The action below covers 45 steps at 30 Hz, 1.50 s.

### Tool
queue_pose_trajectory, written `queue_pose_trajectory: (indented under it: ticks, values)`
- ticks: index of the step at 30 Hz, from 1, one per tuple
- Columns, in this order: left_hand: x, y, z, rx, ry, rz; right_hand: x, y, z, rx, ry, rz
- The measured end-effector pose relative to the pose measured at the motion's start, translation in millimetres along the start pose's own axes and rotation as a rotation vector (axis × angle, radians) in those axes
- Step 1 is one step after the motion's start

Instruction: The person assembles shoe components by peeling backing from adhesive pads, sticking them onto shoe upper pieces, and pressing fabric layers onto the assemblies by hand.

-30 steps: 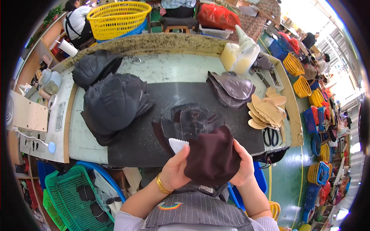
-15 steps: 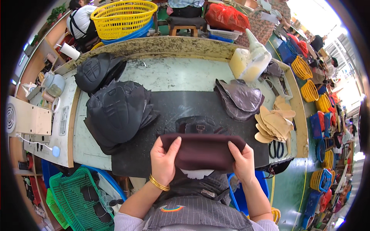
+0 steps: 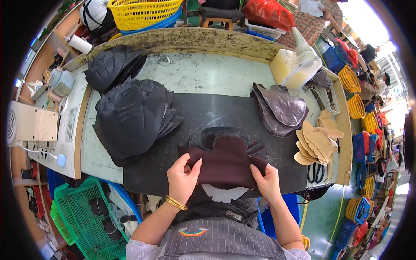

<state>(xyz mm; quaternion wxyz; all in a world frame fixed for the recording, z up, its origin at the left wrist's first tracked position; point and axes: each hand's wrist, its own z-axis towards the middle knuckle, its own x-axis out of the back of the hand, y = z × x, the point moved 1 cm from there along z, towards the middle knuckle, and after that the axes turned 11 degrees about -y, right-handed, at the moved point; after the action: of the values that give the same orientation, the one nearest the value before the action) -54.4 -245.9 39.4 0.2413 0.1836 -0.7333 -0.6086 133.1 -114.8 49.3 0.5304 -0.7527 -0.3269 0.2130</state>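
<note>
A dark maroon piece of material (image 3: 225,160) is stretched between my two hands over the near edge of the black work mat (image 3: 208,108). My left hand (image 3: 183,177) pinches its left side between thumb and fingers. At its right side my right hand (image 3: 265,178) grips in the same way. Beneath it lies a black cut piece (image 3: 223,130) with notched edges, mostly covered. A pale, jagged-edged piece (image 3: 224,193) shows below the maroon material, close to my apron.
Stacked black moulded pieces (image 3: 130,121) stand at the left, with a smaller stack (image 3: 113,67) behind. At the right are dark shiny pieces (image 3: 284,110), tan cut-outs (image 3: 315,143), scissors (image 3: 316,172) and a yellowish glue container (image 3: 290,69). A raised board (image 3: 182,41) edges the table.
The maroon material has opened out from a folded-looking band, its raised middle part now lying over the black piece. My hands have moved slightly closer together. The view has shifted.
</note>
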Motion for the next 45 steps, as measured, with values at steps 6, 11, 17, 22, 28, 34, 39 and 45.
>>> queue_pose_trajectory:
  ticks: [6, 11, 17, 22, 28, 34, 39, 45]
  values:
    - [0, -11, 2, -0.059, 0.022, 0.033, -1, -5, -3, 0.012, -0.005, 0.037]
    - [-1, 4, -1, -0.075, 0.065, 0.201, -3, -6, -4, -0.004, 0.005, 0.013]
    - [-6, 38, -2, -0.684, -0.350, 0.705, -2, -1, 0, 0.071, -0.012, -0.010]
    - [-10, 25, -6, -0.615, -0.586, 0.783, 10, -2, -8, -0.002, 0.096, -0.162]
    - [-6, 31, -8, -0.623, -0.619, 0.770, 15, -9, -8, 0.021, 0.134, -0.304]
    - [20, 21, -6, -0.609, -0.661, 0.607, 38, 0, -19, 0.434, 0.348, -0.946]
    - [20, 15, 1, -0.719, -0.576, 0.760, 21, -29, -18, 0.642, -0.239, -0.933]
    - [17, 22, -10, -0.732, -0.758, 0.808, 38, -20, -10, 0.574, -0.513, -0.750]
